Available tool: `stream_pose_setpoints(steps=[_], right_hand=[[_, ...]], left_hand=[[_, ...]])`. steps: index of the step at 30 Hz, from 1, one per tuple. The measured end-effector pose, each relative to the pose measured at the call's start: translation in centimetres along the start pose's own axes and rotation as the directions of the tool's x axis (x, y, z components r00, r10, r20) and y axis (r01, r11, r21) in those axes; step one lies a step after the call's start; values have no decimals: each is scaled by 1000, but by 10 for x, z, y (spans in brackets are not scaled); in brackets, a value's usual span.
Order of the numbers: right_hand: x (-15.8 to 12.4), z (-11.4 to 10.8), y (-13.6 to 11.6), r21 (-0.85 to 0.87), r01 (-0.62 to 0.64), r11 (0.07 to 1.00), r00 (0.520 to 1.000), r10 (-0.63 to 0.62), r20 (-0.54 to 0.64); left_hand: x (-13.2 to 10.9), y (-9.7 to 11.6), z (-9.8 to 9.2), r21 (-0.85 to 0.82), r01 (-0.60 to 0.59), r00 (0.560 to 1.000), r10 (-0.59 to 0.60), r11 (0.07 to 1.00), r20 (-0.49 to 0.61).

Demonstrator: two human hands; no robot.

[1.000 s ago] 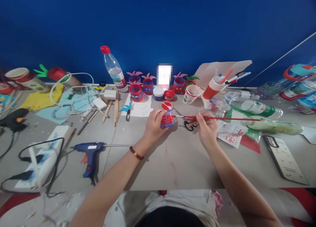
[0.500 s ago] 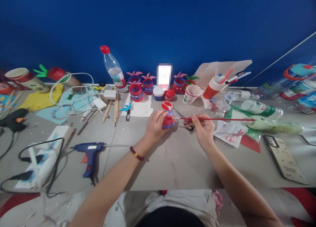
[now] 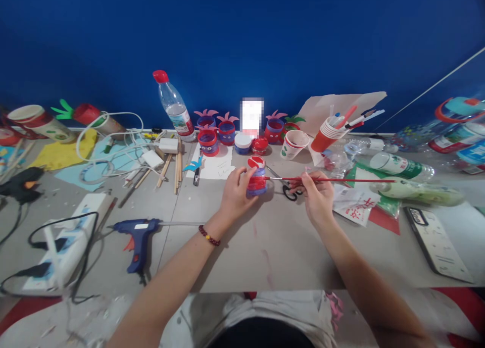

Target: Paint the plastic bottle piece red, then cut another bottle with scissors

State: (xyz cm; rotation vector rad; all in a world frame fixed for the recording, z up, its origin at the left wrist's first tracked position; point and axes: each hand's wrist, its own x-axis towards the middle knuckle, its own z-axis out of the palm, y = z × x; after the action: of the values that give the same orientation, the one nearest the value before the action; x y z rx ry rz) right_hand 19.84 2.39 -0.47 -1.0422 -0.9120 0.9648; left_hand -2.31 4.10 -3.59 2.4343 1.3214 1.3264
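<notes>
Head view, frame centre — grips red-and-blue cup (image 3: 257, 185) in left hand (image 3: 238, 189), pinches paintbrush (image 3: 291, 179) in right hand (image 3: 318, 192) — crosswise, pointing left at cup's right edge.

Compared with half a second ago, the right hand (image 3: 318, 191) has slid a little to the right along with the red paintbrush (image 3: 288, 179), uncovering more of the scissors' black handles (image 3: 291, 193) (they had been mostly hidden behind the fingers). The left hand's (image 3: 235, 192) fingers have shifted, baring more of the red-and-blue painted cup (image 3: 258, 183). Beside the phone (image 3: 435, 244), a pale blurred shape (image 3: 465, 232) now reaches farther in.
</notes>
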Motion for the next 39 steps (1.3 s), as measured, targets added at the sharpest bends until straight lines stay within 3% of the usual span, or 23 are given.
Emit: stream_pose_setpoints(steps=[12,25,30,34,39], right_hand=[[-5,6,1,-34,-17,999,1000,17,8],[5,3,-7,-30,6,1000,998,-8,-70],[5,-2,-5,5,-17,1000,999,17,43],[1,-2,-1,6,-39,999,987,37,158],[-2,-1,2,-17,-35,999,975,38,221]], left_hand=[[2,2,4,32,-93,994,94,995,-50],[2,2,-2,-107,22,1000,-21,994,7],[2,2,-4,-173,79,996,-70,982,63],[3,3,-3,-197,87,996,-78,977,51],[2,1,-1,-210,83,996,-75,974,45]])
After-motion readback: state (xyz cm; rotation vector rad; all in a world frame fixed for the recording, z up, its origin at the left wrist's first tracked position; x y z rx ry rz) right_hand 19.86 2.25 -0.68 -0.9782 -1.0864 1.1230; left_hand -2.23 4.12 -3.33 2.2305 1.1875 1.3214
